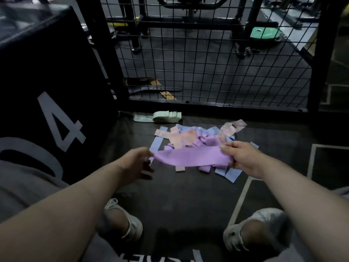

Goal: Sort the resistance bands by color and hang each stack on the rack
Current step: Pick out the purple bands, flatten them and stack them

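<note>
Purple resistance band (190,156) hangs stretched between the person's two hands, just above the floor (179,195). The left hand (136,161) pinches its left end between thumb and fingers, and the right hand (243,157) grips its right end with curled fingers. Behind and beneath it lies a loose heap of bands (188,138), purple, pale blue and pink, crossing one another. At the floor's far edge, along the foot of the wire mesh panel (207,63), sits a folded stack of green bands (166,116). A black box (47,82) marked 04 stands at the left edge.
</note>
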Available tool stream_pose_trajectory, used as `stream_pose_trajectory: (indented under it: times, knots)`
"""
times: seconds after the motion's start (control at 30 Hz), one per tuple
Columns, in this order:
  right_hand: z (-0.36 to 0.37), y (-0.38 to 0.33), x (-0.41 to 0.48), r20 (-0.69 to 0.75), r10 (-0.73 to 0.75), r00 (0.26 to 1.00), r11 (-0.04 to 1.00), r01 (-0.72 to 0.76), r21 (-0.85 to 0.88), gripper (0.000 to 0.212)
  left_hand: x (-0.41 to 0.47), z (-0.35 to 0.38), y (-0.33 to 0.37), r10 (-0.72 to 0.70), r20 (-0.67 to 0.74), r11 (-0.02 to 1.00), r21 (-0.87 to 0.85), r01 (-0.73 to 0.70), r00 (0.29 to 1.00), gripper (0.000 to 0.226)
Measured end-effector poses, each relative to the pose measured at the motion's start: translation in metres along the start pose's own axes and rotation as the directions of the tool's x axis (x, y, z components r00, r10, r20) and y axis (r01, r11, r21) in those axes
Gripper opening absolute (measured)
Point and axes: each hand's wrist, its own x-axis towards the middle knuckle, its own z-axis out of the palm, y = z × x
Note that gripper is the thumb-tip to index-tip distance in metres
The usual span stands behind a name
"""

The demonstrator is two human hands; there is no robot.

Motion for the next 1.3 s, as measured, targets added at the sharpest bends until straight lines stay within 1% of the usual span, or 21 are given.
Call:
stream_pose_trajectory:
  times: [0.07, 0.13, 0.17, 0.2, 0.23, 0.27, 0.37, 0.43, 0.57, 0.67, 0.8, 0.9, 0.97, 1.0, 1.07, 1.1, 1.13, 1.2, 1.23, 1.27, 1.3]
  knots:
    - [-0.003, 0.007, -0.004, -0.009, 0.002, 1.000, 0.995, -0.001, 0.102, 0.017, 0.006, 0.007, 0.002, 0.044, -0.049, 0.999, 0.008, -0.044, 0.998, 0.035]
    - [-0.009, 0.010, -0.008, 0.013, 0.002, 1.000, 0.971, -0.005, 0.241, 0.018, 0.014, 0.013, 0.005, 0.106, -0.098, 0.994, -0.012, -0.108, 0.989, 0.040]
    - [-0.012, 0.010, -0.010, 0.038, -0.004, 0.999, 0.958, -0.007, 0.285, 0.020, 0.016, 0.015, 0.005, 0.141, -0.116, 0.990, -0.007, -0.142, 0.983, 0.036]
    - [-0.014, 0.009, -0.012, 0.061, -0.008, 0.998, 0.955, -0.011, 0.297, 0.024, 0.019, 0.015, 0.005, 0.173, -0.145, 0.985, 0.013, -0.173, 0.974, 0.025]
    - [-0.016, 0.008, -0.012, 0.069, -0.011, 0.998, 0.958, -0.009, 0.288, 0.026, 0.021, 0.013, 0.004, 0.199, -0.180, 0.980, 0.033, -0.197, 0.963, 0.014]
    - [-0.016, 0.008, -0.013, 0.056, -0.015, 0.998, 0.961, -0.001, 0.278, 0.025, 0.024, 0.010, 0.002, 0.223, -0.220, 0.975, 0.051, -0.217, 0.950, 0.010]
    - [-0.016, 0.011, -0.015, -0.066, -0.019, 0.998, 0.970, 0.034, 0.239, 0.016, 0.032, 0.003, -0.002, 0.252, -0.338, 0.968, 0.068, -0.243, 0.907, 0.018]
    - [-0.016, 0.014, -0.015, -0.108, -0.032, 0.994, 0.980, 0.052, 0.190, 0.015, 0.036, 0.000, -0.005, 0.232, -0.395, 0.970, 0.026, -0.241, 0.889, 0.021]
    - [-0.014, 0.015, -0.013, -0.109, -0.043, 0.993, 0.987, 0.059, 0.147, 0.016, 0.044, 0.001, -0.004, 0.156, -0.470, 0.968, -0.101, -0.228, 0.869, 0.018]
    - [-0.011, 0.015, -0.009, -0.117, -0.034, 0.992, 0.986, 0.053, 0.157, 0.016, 0.044, 0.003, 0.001, 0.126, -0.449, 0.961, -0.168, -0.222, 0.885, 0.016]
    - [-0.011, 0.018, 0.000, -0.150, -0.017, 0.989, 0.987, 0.040, 0.158, 0.022, 0.036, 0.011, 0.008, 0.130, -0.392, 0.957, -0.190, -0.218, 0.911, 0.006]
    - [-0.013, 0.020, 0.005, -0.210, 0.008, 0.978, 0.989, 0.023, 0.145, 0.027, 0.031, 0.013, 0.011, 0.108, -0.330, 0.946, -0.255, -0.199, 0.938, 0.011]
    - [-0.011, 0.020, 0.003, -0.243, 0.022, 0.970, 0.993, 0.006, 0.115, 0.022, 0.027, 0.016, 0.012, 0.110, -0.285, 0.947, -0.260, -0.187, 0.952, 0.012]
    - [-0.008, 0.020, 0.000, -0.262, -0.004, 0.965, 1.000, 0.012, 0.029, 0.018, 0.026, 0.018, 0.013, 0.119, -0.266, 0.951, -0.246, -0.186, 0.957, 0.012]
    - [0.005, 0.018, -0.006, -0.293, -0.114, 0.949, 0.958, 0.028, -0.284, 0.012, 0.024, 0.026, 0.014, 0.153, -0.219, 0.959, -0.203, -0.198, 0.964, 0.015]
    - [0.015, 0.014, -0.012, -0.260, -0.160, 0.952, 0.926, 0.054, -0.374, 0.009, 0.023, 0.031, 0.015, 0.168, -0.190, 0.962, -0.184, -0.203, 0.967, 0.015]
    - [0.029, 0.008, -0.018, -0.180, -0.162, 0.970, 0.929, 0.088, -0.360, 0.006, 0.022, 0.037, 0.015, 0.176, -0.158, 0.966, -0.164, -0.202, 0.972, 0.014]
    - [0.061, -0.003, -0.033, 0.080, -0.092, 0.993, 0.986, 0.102, -0.132, 0.012, 0.020, 0.050, 0.012, 0.177, -0.081, 0.975, -0.121, -0.186, 0.981, 0.013]
    - [0.077, -0.008, -0.040, 0.220, -0.075, 0.973, 0.994, 0.090, -0.060, 0.022, 0.018, 0.057, 0.010, 0.182, -0.037, 0.978, -0.093, -0.185, 0.983, 0.013]
    - [0.090, -0.011, -0.047, 0.318, -0.080, 0.945, 0.993, 0.101, -0.053, 0.032, 0.015, 0.062, 0.009, 0.194, 0.007, 0.979, -0.060, -0.193, 0.981, 0.012]
    - [0.100, -0.011, -0.049, 0.339, -0.099, 0.936, 0.990, 0.126, -0.058, 0.038, 0.013, 0.065, 0.008, 0.204, 0.054, 0.979, -0.036, -0.202, 0.978, 0.011]
